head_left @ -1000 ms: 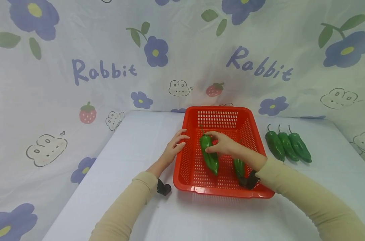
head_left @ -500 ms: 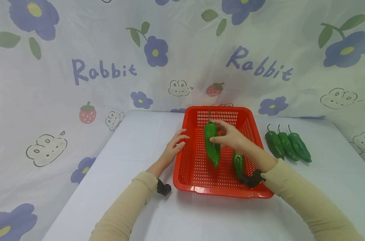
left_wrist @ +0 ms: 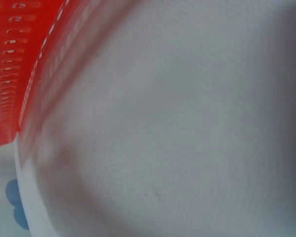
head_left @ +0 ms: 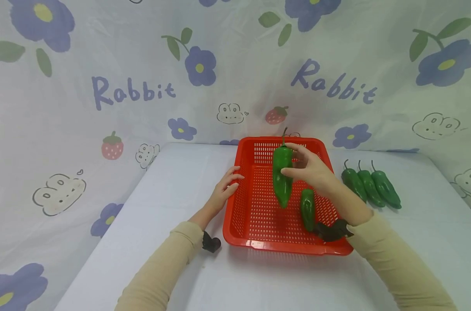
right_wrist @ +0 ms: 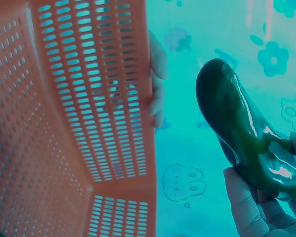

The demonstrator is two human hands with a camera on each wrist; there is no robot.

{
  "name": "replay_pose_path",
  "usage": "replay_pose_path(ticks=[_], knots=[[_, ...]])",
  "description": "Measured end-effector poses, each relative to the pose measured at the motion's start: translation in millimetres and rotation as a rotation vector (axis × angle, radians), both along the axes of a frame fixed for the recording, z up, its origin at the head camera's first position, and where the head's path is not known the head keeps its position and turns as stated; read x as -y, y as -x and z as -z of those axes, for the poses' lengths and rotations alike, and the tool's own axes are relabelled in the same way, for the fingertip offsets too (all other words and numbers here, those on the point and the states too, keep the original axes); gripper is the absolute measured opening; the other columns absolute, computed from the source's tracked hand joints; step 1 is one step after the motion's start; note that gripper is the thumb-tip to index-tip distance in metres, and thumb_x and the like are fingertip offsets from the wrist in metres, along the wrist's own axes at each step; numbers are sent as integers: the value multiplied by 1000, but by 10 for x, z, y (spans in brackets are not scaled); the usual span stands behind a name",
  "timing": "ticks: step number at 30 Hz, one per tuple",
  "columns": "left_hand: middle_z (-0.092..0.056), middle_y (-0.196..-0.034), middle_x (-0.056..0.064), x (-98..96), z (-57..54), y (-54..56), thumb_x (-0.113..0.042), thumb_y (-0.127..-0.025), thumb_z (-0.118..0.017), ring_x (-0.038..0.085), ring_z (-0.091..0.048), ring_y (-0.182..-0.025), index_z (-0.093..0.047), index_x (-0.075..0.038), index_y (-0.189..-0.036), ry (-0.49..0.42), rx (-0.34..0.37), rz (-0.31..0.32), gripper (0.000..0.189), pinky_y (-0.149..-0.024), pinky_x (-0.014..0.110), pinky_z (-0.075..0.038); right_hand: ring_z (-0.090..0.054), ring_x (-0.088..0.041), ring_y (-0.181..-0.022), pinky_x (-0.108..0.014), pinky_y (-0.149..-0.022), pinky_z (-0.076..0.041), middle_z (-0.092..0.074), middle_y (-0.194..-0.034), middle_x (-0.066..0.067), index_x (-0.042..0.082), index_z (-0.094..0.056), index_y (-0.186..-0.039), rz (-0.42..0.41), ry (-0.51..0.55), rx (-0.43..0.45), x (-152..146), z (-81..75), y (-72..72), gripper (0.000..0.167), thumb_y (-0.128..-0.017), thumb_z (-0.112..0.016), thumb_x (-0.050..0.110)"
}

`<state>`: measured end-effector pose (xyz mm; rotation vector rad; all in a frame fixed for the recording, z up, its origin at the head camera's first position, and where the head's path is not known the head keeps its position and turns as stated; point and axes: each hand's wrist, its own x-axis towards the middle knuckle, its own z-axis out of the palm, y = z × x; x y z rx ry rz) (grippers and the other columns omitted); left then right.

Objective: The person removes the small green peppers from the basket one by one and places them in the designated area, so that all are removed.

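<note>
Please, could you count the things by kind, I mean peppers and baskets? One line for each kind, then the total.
Basket: 1
Peppers: 5 (1 held, 1 lying in the basket, 3 on the table)
Total: 6

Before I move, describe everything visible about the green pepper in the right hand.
The green pepper is long, smooth and glossy, tapering to a blunt tip, with a thin stem. It hangs nearly upright, stem up, lifted off the floor of the red basket. The right hand holds its upper part with thumb and fingers.
</note>
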<state>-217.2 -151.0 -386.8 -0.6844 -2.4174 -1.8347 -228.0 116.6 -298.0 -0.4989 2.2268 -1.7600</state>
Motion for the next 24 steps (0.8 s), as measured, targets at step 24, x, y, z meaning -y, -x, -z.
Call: replay_pose_path(ticks=[24], knots=[[-23, -146, 20, -3, 3, -9, -7, -92, -39, 35, -27, -130, -49, 9, -115, 0, 8, 0, 29, -90, 35, -44, -51, -13, -102, -24, -75, -51, -41, -128, -13, 13, -24, -143, 109, -40, -87, -479, -139, -123, 67, -87, -61, 16]])
